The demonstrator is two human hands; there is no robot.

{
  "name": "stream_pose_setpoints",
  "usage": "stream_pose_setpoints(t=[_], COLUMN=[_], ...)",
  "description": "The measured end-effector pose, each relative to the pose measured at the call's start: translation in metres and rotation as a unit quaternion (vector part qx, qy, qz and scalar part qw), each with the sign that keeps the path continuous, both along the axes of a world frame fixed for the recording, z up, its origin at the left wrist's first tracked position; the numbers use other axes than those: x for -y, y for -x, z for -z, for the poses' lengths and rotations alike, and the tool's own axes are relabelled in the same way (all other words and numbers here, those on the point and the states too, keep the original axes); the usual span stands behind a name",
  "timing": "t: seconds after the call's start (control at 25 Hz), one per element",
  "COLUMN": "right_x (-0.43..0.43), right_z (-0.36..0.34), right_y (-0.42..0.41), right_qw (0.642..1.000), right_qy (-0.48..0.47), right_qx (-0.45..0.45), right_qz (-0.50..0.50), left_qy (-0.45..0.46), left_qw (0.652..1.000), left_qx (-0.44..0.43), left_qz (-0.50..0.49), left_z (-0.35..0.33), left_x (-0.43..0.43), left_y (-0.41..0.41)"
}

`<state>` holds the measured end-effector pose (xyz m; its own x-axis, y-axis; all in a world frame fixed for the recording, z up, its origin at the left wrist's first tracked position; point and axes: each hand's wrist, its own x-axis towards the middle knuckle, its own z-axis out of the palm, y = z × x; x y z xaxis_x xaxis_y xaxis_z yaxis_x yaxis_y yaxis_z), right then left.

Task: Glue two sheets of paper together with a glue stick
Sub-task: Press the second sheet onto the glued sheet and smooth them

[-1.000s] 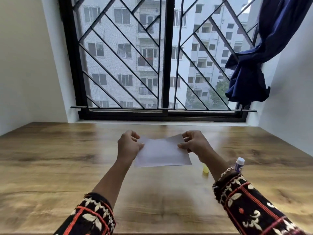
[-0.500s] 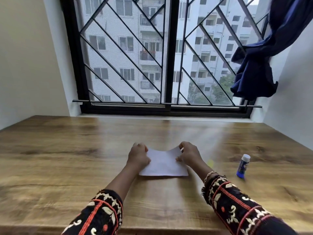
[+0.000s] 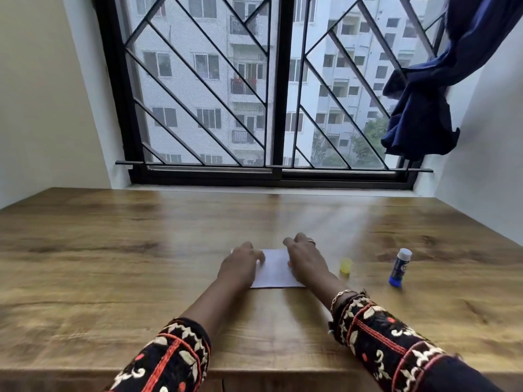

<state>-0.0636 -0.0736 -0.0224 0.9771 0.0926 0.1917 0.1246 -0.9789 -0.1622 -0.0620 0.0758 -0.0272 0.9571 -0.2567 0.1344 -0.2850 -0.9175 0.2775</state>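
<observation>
table (image 3: 113,250): wood, brown grain, smooth, a bit shiny w/ window light
paper (image 3: 276,268): white, thin, matt
glue stick (image 3: 399,268): plastic, smooth, a bit glossy
cap (image 3: 345,265): yellow plastic, smooth
sleeves (image 3: 175,360): dark cloth, bumpy stitched pattern
bracelet (image 3: 341,295): metal chain, shiny
curtain (image 3: 418,108): blue cloth, soft, matt
window frame (image 3: 283,80): black metal, smooth
walls (image 3: 42,94): paint, matt
</observation>
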Motion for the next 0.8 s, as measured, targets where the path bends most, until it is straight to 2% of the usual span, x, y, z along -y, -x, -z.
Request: stream_pose_setpoints(t=[0.12,0.4,0.52,0.64,0.8], right_x=[-0.008,-0.012,-0.010,-0.008,-0.009], right_z=[0.003,0.012,0.016,0.023,0.022], right_y=[0.006,0.014,0.015,0.012,0.016], right_qw=[0.998,0.994,0.991,0.987,0.987], right_qy=[0.027,0.023,-0.008,0.017,0.009], right_qx=[-0.017,-0.087,-0.104,-0.141,-0.141], right_qz=[-0.045,-0.060,-0.079,-0.076,-0.073], left_qy=[-0.024,-0.037,-0.052,-0.069,-0.084], left_qw=[1.000,0.998,0.996,0.991,0.990], left_qx=[-0.005,-0.046,-0.066,-0.112,-0.112], left_qz=[0.015,0.008,0.006,-0.005,-0.011], left_z=[0.003,0.003,0.008,0.011,0.012], left_x=[0.005,0.011,0.013,0.015,0.015], left_y=[0.003,0.004,0.003,0.003,0.008])
